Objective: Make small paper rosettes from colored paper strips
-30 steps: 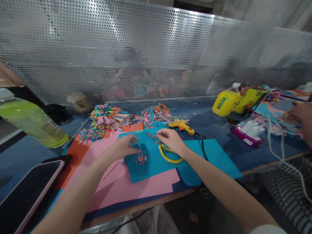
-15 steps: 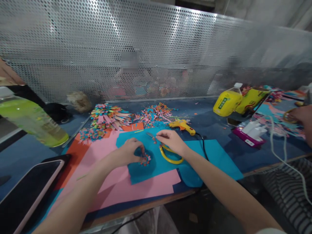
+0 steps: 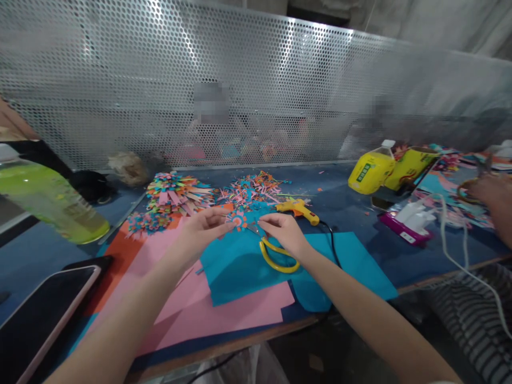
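My left hand (image 3: 206, 230) pinches a small round paper flower (image 3: 239, 220), pink, orange and blue, raised over the blue sheet. Just to its right, my right hand (image 3: 282, 229) has its fingers pressed together; what they hold, if anything, is too small to tell. Scissors with yellow handles (image 3: 280, 262) lie below my right hand on the blue paper (image 3: 236, 277). Pink paper (image 3: 180, 320) is spread under my left forearm. Behind my hands are a yellow glue gun (image 3: 298, 208), a heap of paper scraps (image 3: 256, 189) and a pile of fringed paper strips (image 3: 180, 193).
A green drink bottle (image 3: 52, 194) and a phone (image 3: 44, 314) are at the left. To the right are a yellow-labelled bottle (image 3: 370, 169), a purple box (image 3: 408, 229) and a white cable (image 3: 466, 277). Another person's hand (image 3: 490, 194) is at the far right. A perforated metal screen (image 3: 256, 69) stands behind.
My left hand has moved up and away with the flower, which now faces the camera beside my right hand. My right hand has shifted slightly to the right.
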`<action>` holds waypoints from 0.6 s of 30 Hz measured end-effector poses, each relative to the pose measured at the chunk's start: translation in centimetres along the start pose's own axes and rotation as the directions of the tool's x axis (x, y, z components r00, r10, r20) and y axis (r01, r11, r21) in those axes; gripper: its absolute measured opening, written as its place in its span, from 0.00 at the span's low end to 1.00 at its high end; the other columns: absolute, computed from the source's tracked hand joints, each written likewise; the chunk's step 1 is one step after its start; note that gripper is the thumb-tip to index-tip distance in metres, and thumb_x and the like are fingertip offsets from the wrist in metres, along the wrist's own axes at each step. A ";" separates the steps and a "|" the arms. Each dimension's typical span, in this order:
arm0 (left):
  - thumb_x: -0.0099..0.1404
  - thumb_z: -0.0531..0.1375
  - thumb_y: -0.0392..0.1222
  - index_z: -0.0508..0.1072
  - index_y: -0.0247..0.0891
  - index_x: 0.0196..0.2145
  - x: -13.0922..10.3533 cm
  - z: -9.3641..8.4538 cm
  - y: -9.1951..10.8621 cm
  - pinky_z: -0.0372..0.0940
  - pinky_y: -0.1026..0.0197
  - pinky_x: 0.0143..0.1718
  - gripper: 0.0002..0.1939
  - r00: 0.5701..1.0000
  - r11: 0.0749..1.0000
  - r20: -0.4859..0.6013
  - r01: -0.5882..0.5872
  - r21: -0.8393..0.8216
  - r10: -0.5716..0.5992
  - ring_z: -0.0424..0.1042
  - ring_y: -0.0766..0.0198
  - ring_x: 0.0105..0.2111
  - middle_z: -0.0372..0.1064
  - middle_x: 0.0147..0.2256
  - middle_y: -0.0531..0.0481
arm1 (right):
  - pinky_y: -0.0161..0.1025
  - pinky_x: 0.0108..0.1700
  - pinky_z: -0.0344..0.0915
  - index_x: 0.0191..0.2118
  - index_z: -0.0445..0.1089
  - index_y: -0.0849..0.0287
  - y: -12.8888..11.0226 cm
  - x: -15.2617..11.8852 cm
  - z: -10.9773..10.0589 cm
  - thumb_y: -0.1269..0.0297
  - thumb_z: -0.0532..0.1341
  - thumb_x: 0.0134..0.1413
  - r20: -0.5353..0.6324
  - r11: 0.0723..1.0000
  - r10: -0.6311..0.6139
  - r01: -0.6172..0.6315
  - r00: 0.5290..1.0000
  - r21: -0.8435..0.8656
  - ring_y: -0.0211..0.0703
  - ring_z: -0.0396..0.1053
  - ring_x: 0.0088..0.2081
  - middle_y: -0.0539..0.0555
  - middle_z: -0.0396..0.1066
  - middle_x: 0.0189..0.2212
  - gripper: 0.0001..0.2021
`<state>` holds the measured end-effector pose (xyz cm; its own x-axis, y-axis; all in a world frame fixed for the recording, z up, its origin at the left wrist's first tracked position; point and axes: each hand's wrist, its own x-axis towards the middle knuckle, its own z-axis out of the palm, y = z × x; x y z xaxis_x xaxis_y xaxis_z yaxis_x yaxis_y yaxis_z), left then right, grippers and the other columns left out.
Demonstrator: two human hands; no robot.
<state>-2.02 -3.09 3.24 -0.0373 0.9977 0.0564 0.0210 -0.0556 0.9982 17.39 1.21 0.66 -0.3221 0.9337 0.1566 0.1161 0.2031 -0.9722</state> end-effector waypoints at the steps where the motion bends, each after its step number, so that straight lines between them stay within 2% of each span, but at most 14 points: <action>1: 0.44 0.67 0.44 0.68 0.35 0.35 0.0 0.0 0.0 0.56 0.68 0.22 0.21 1.000 1.000 -0.002 0.006 -0.010 -0.006 0.64 0.71 0.21 0.65 0.22 0.56 | 0.33 0.27 0.62 0.31 0.72 0.64 0.0 -0.1 0.1 0.61 0.61 0.44 0.014 1.000 -0.005 0.005 1.000 -0.021 0.33 0.64 0.21 0.51 0.69 0.23 0.10; 8: 0.45 0.67 0.43 0.68 0.37 0.36 0.0 0.3 -0.3 0.57 0.70 0.22 0.20 0.999 0.999 0.018 -0.032 0.004 0.032 0.63 0.74 0.20 0.65 0.22 0.58 | 0.33 0.28 0.63 0.32 0.73 0.65 0.4 -0.6 0.8 0.60 0.60 0.45 0.090 0.996 -0.009 0.017 0.996 -0.091 0.37 0.66 0.25 0.53 0.71 0.25 0.12; 13: 0.44 0.67 0.44 0.68 0.37 0.35 -0.2 0.8 0.1 0.57 0.69 0.22 0.21 0.999 0.998 0.028 -0.046 0.046 0.044 0.64 0.73 0.20 0.65 0.21 0.58 | 0.32 0.27 0.60 0.31 0.72 0.66 -0.3 -0.8 1.0 0.63 0.60 0.44 0.126 0.998 0.022 -0.015 0.992 -0.053 0.34 0.63 0.23 0.51 0.68 0.23 0.11; 18: 0.42 0.68 0.46 0.68 0.36 0.35 -0.4 1.2 0.5 0.59 0.67 0.23 0.22 0.999 0.995 0.030 -0.039 0.088 0.037 0.67 0.69 0.22 0.69 0.23 0.54 | 0.31 0.27 0.58 0.28 0.72 0.65 -0.4 -0.9 1.1 0.62 0.60 0.44 0.160 1.000 -0.016 0.015 0.987 0.005 0.32 0.60 0.23 0.49 0.65 0.21 0.10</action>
<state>-0.77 -3.52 3.70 -0.0068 0.9957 0.0927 0.1099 -0.0914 0.9897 16.64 -0.06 0.68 -0.4701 0.8711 0.1420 0.1068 0.2159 -0.9706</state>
